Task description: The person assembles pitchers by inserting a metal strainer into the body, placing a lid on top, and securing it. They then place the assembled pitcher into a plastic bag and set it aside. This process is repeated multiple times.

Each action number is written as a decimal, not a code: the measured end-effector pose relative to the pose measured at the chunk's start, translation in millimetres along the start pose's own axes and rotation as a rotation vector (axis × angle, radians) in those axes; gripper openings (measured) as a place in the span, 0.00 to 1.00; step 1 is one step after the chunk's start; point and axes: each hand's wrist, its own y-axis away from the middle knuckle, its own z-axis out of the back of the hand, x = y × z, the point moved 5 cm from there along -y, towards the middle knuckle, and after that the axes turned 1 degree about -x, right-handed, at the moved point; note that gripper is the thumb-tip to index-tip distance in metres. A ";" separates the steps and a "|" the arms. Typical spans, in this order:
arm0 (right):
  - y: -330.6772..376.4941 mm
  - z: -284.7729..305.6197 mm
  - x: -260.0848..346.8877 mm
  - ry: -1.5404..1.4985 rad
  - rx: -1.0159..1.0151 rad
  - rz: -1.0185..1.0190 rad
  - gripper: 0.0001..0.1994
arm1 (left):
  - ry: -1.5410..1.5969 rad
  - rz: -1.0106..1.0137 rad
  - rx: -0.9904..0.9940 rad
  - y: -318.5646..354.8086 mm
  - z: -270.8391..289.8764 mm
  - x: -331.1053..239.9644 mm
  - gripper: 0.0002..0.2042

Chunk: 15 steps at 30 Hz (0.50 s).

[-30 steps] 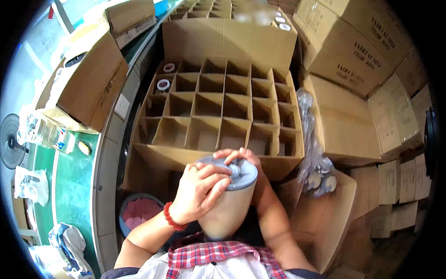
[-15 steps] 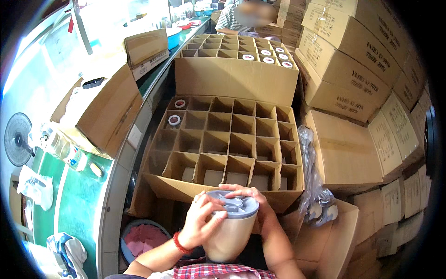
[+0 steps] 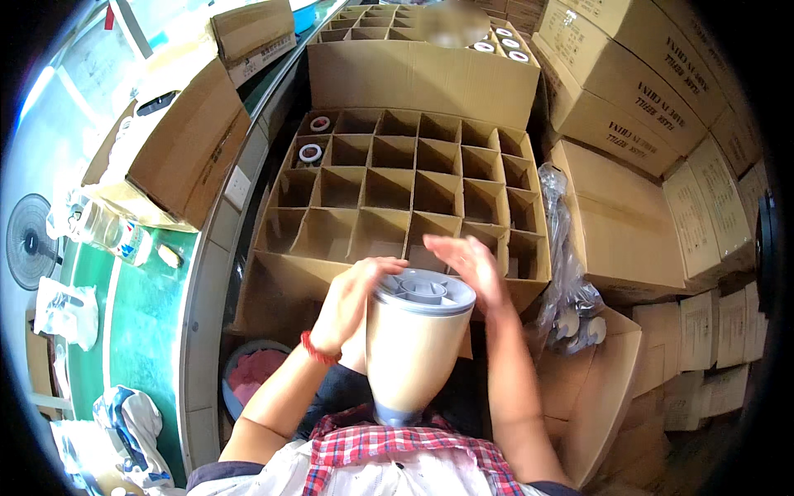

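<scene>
A cream tapered flask [image 3: 416, 351] stands in front of my lap, its wide grey cap [image 3: 426, 291] facing up and its narrow grey end down on or near the plaid cloth. My left hand [image 3: 357, 302] is against the flask's left side, fingers curved along the far left edge of the cap; its thumb is hidden. To the right of the cap my right hand [image 3: 473, 271] is raised with fingers stretched out, holding nothing. Beyond both hands lies a divided carton [image 3: 331, 264], with two white-ringed flask tops [image 3: 310, 154] in its left cells.
A second divided carton [image 3: 422, 83] lies behind the first. Stacked cartons [image 3: 628, 91] fill the right side, with plastic wrap [image 3: 556, 240] hanging beside them. A green bench [image 3: 149, 306] runs along the left, near a tub of pink cloth [image 3: 256, 372].
My right hand has lifted off the grey cap and opened. My left fingers have shifted from the cap's top to its edge. The flask stands higher in view and more upright.
</scene>
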 end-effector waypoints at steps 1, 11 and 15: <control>-17.0 -3.9 -17.0 -0.312 0.126 -0.101 0.29 | -0.376 -0.172 0.092 4.5 -21.4 -32.6 0.17; 59.3 -60.1 43.5 0.540 0.119 -0.018 0.28 | 0.428 -0.046 0.250 12.3 19.4 48.0 0.18; 58.8 -35.5 36.6 0.561 0.006 -0.056 0.28 | 0.357 0.048 0.258 1.9 9.7 40.7 0.19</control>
